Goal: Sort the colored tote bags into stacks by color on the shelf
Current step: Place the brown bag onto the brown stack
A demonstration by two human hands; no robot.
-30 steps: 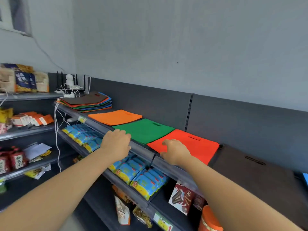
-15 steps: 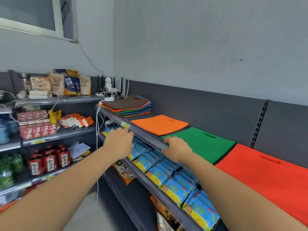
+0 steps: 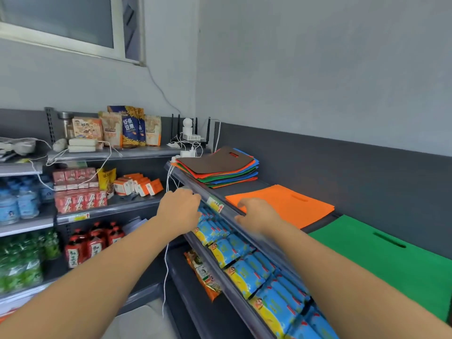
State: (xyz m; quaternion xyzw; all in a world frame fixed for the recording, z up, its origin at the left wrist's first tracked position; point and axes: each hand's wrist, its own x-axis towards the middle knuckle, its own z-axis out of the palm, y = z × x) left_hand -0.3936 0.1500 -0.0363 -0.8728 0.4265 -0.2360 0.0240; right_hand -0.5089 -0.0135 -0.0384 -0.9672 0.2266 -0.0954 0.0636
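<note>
At the far left, the side shelves (image 3: 102, 209) hold drinks and snack boxes, which play no part in the sorting. The left hand (image 3: 179, 209) hovers at the front rail (image 3: 228, 211) of the shelf (image 3: 242, 189). Its fingers are loosely bent and hold no bag; whether they touch the rail I cannot tell. Just beyond it, at the shelf's corner end, lies the mixed stack (image 3: 217, 167), brown on top with orange, green, blue and red edges fanned out beneath. It probably sits there as the supply still to be sorted. The right hand (image 3: 256, 214) is blurred, its fingers spread and relaxed over the rail, gripping nothing. Its thumb is near the orange bag (image 3: 293, 204). That bag lies flat by itself and the green bag (image 3: 381, 250) lies beside it, apart, so each likely marks the base of 1 colour pile. Both hands seem aimed at the stack for the next bag.
</note>
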